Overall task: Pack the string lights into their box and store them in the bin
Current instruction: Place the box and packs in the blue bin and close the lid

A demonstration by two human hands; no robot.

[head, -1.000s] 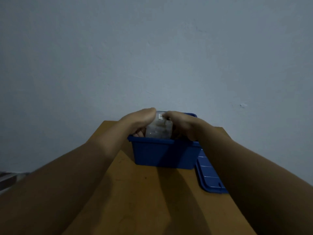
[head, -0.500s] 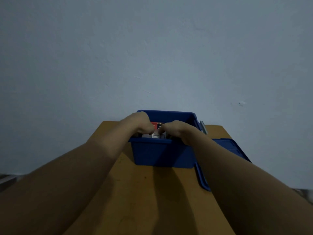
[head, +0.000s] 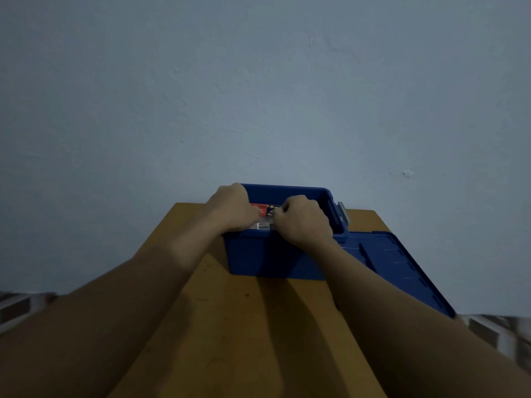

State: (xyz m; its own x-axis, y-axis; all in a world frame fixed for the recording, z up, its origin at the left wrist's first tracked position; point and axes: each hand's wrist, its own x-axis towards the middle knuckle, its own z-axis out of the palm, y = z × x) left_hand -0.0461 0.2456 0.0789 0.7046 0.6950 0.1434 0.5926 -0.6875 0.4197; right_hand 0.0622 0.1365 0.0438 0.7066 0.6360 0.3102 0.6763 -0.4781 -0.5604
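Observation:
A blue plastic bin (head: 275, 261) stands at the far end of a wooden table, against the wall. Inside it lies the string lights box (head: 264, 211), clear with a red label, mostly hidden by my hands. My left hand (head: 234, 206) is curled over the box's left end, inside the bin's rim. My right hand (head: 304, 219) is curled over its right end, fingers bent down onto it. The string lights themselves are not visible.
The bin's blue lid (head: 402, 268) lies flat to the right of the bin, overhanging the table's right edge. A grey latch (head: 343, 212) sticks out at the bin's right side. The wooden table (head: 244, 326) is narrow; a pale wall rises just behind it.
The box, held above the bin's rim a second ago, has gone down inside the bin with both hands on it. The view has tilted, showing more of the lid.

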